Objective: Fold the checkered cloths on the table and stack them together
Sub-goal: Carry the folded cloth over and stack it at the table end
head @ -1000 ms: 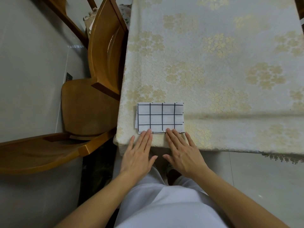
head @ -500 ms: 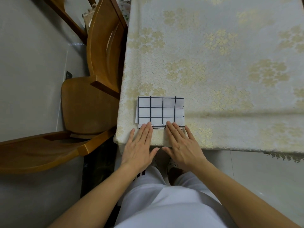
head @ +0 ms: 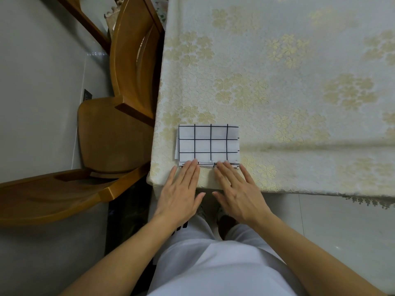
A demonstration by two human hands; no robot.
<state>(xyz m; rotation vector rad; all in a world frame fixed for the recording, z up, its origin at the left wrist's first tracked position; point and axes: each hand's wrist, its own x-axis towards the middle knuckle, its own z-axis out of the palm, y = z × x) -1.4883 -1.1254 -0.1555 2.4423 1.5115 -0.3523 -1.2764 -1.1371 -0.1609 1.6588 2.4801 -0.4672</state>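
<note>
Both hands — left hand (head: pixel 179 193), right hand (head: pixel 239 194) — rest straight fingers on the unlabelled folded checkered cloths (head: pixel 208 144).

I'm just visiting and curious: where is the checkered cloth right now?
In the head view, the checkered cloth lies folded near the table's near left corner, beside the wooden chair, with both hands' fingertips at its near edge.

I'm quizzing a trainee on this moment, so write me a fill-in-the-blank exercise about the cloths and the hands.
1. The stack of folded checkered cloths lies near the table's ____ corner, the one beside the wooden chair.
2. Both hands, the left hand and the right hand, lie with fingers ____, tips at the stack's near edge.
3. The cloths are white with ____ grid lines.
4. The tablecloth bears a pale gold ____ pattern.

Missing words: near left; straight; black; flower
</note>
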